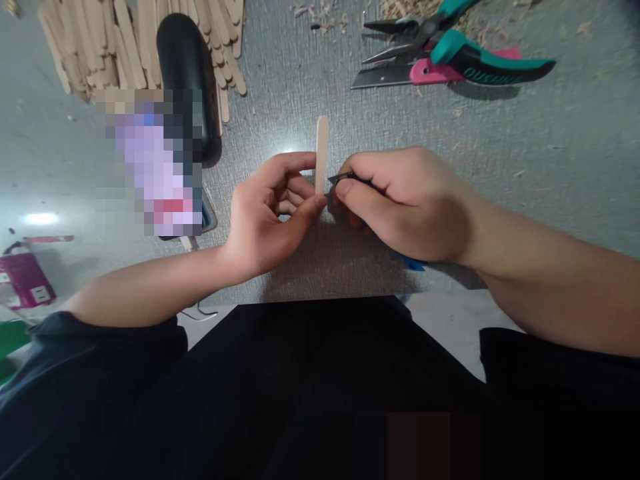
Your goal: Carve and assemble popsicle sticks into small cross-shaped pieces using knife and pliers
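Upright between the thumb and fingers of my left hand (280,213) is a pale wooden popsicle stick (323,150), pinched near its lower end. My right hand (405,200) is closed around a craft knife (345,177), whose dark pointed tip shows past the thumb. That tip sits just right of the stick, with a small gap between them. Most of the knife's handle is hidden in the fist. A bit of something blue (414,263) pokes out below my right hand; I cannot tell what it belongs to.
At the back left lies a pile of popsicle sticks (135,40), beside a black case (185,67) and a blurred-out phone (157,173). Teal-handled pliers (500,63) and a pink-handled cutter (385,77) lie at the back right, among wood shavings (410,8). A purple box (25,280) is far left.
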`<action>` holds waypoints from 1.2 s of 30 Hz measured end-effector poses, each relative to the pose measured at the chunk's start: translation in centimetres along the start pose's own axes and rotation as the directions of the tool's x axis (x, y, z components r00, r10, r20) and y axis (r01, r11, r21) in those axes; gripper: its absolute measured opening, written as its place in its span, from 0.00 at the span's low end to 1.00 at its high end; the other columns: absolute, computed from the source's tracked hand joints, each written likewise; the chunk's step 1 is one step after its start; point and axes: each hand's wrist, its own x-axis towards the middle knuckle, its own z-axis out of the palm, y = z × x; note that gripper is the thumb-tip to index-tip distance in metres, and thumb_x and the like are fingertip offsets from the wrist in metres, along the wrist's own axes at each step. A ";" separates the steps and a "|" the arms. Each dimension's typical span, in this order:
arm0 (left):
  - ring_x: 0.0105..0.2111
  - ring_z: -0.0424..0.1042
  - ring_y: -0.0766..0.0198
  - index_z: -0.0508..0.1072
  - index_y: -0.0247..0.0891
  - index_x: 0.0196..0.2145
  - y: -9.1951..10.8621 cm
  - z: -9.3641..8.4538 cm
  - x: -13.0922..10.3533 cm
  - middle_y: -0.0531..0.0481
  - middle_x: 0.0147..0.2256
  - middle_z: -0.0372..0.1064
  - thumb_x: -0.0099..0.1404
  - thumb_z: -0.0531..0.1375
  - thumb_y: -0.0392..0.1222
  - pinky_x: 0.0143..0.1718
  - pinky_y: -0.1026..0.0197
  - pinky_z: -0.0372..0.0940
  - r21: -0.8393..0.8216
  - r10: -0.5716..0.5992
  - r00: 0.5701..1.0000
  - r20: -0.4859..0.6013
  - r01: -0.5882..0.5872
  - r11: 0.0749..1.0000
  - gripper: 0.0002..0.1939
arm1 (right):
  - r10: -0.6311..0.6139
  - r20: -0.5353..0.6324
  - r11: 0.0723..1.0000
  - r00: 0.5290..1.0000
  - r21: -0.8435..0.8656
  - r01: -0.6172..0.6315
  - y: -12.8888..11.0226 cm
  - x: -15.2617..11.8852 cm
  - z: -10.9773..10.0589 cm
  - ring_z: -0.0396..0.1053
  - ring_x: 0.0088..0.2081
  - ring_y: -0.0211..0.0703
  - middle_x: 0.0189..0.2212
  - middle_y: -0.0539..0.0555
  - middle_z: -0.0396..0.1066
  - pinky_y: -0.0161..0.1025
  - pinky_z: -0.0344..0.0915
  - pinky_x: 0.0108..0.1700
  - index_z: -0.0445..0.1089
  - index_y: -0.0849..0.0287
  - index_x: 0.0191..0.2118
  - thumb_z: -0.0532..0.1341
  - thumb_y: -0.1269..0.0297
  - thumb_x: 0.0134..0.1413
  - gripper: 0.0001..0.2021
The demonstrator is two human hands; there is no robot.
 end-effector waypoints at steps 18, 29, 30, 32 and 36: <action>0.30 0.78 0.71 0.83 0.41 0.48 0.4 0.2 0.0 0.52 0.35 0.80 0.76 0.75 0.51 0.29 0.67 0.71 0.030 0.056 0.998 0.003 -0.056 0.998 0.12 | -0.019 -0.004 0.998 1.000 0.052 0.019 0.6 0.0 0.6 0.66 0.31 0.47 0.26 0.51 0.69 0.46 0.58 0.37 0.70 0.51 0.32 0.64 0.57 0.79 0.17; 0.28 0.76 0.70 0.81 0.43 0.52 0.2 0.4 -0.4 0.54 0.34 0.80 0.79 0.68 0.39 0.29 0.64 0.70 0.197 0.208 0.978 0.027 -0.209 0.958 0.06 | 0.080 0.004 0.997 0.997 -0.025 -0.079 -0.6 0.0 1.2 0.62 0.27 0.47 0.22 0.51 0.64 0.50 0.57 0.37 0.61 0.50 0.27 0.59 0.66 0.81 0.23; 0.28 0.76 0.70 0.81 0.43 0.52 0.3 0.4 -0.5 0.54 0.35 0.80 0.79 0.68 0.38 0.30 0.64 0.70 0.235 0.212 0.977 0.028 -0.212 0.948 0.06 | 0.087 0.002 0.996 0.996 -0.032 -0.087 -0.8 0.1 1.3 0.61 0.27 0.46 0.21 0.51 0.63 0.50 0.56 0.37 0.60 0.50 0.26 0.59 0.67 0.80 0.24; 0.30 0.76 0.69 0.81 0.44 0.51 0.5 0.3 -0.5 0.54 0.35 0.79 0.78 0.68 0.38 0.32 0.63 0.71 0.319 0.219 0.975 0.031 -0.217 0.923 0.06 | 0.091 0.000 0.995 0.996 -0.039 -0.091 -1.0 0.1 1.4 0.60 0.27 0.46 0.21 0.51 0.62 0.50 0.55 0.37 0.58 0.50 0.26 0.59 0.69 0.80 0.25; 0.32 0.76 0.65 0.79 0.44 0.49 0.9 0.1 -0.4 0.52 0.36 0.78 0.78 0.67 0.38 0.33 0.59 0.71 0.469 0.264 0.962 0.073 -0.266 0.842 0.04 | 0.085 -0.004 0.996 0.996 -0.039 -0.086 -0.9 0.2 1.4 0.57 0.26 0.45 0.20 0.50 0.59 0.49 0.52 0.35 0.57 0.50 0.25 0.59 0.72 0.79 0.25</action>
